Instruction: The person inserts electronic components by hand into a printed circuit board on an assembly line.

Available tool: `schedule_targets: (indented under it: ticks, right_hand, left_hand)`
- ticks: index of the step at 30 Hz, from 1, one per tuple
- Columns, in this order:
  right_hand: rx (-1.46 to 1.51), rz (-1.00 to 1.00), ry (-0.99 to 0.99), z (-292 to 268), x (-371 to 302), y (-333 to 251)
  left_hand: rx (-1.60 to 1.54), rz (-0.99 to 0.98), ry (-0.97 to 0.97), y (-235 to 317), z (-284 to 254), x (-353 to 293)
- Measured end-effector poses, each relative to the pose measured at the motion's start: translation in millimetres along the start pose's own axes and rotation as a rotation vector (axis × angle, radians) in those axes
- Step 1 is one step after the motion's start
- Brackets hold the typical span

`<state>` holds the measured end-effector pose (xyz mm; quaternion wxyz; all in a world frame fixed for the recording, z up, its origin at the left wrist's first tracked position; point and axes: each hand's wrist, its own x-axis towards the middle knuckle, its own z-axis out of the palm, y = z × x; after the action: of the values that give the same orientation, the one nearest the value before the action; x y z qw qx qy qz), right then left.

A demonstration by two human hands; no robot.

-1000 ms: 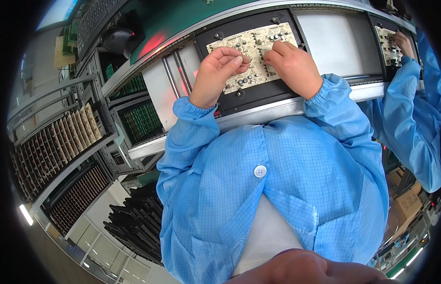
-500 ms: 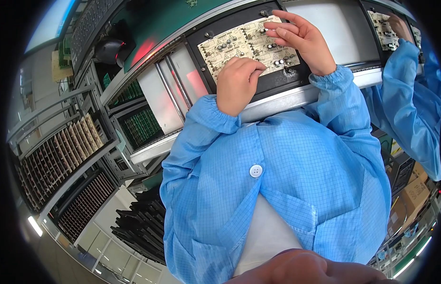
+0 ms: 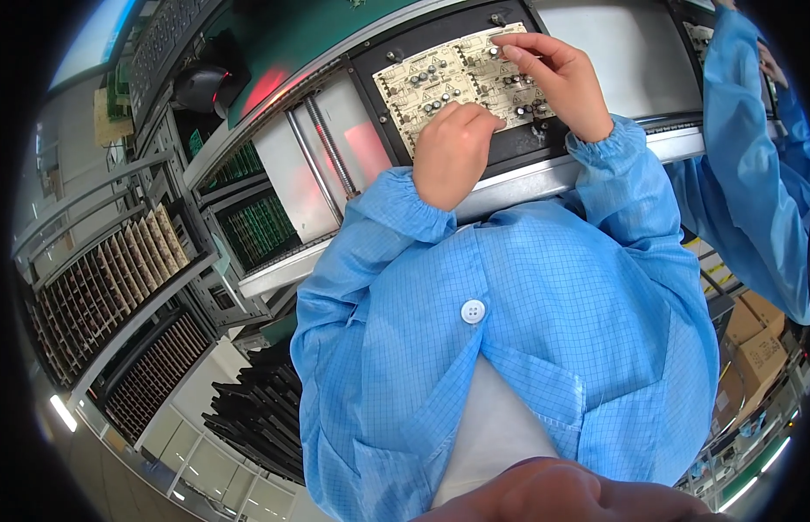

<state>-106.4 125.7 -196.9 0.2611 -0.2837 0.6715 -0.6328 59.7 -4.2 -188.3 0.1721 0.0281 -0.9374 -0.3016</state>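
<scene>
A cream circuit board [image 3: 401,83] carries several small round components and lies in a black fixture [image 3: 520,150] on the rail line. My left hand [image 3: 455,155] rests over the board's near edge with its fingers bent, tips pointing right; what they hold, if anything, is hidden. Over the board's far right part, my right hand [image 3: 566,87] brings thumb and index tips close together beside a round component [image 3: 494,53]. Whatever may be between those tips is too small to name.
A metal rail [image 3: 527,181] runs along the near side. At left are a black scanner-like device [image 3: 200,90] with a red light, green boards in a rack [image 3: 261,230], and a rack of cream boards [image 3: 118,278]. Another person's blue sleeve [image 3: 743,157] is at right, near cardboard boxes [image 3: 757,348].
My right hand's spread fingers have drawn together, thumb toward index, over the board. My left hand has shifted slightly right. The board and fixture sit slightly farther right in view. The other person's arm has moved.
</scene>
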Motion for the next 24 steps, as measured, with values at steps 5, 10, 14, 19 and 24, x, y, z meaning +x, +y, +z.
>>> schedule_targets:
  ticks: [5, 10, 14, 19, 24]
  right_hand:
    - [-0.338, -0.156, -0.003, 12, 0, -15]
    - [-0.560, -0.399, -0.142, 44, 8, -25]
    - [-0.686, -0.549, -0.204, 70, 21, -18]
    - [-0.791, -0.598, -0.253, 76, 21, -17]
    - [-0.837, -0.596, -0.263, 74, 14, -22]
  left_hand:
    - [-0.734, -0.595, -0.085, -29, -32, 4]
    - [-1.106, -0.686, 0.198, -70, -81, -5]
    - [-1.188, -0.812, 0.221, -77, -91, -9]
    - [-1.197, -0.856, 0.220, -85, -84, -16]
    - [-1.181, -0.870, 0.162, -92, -79, -22]
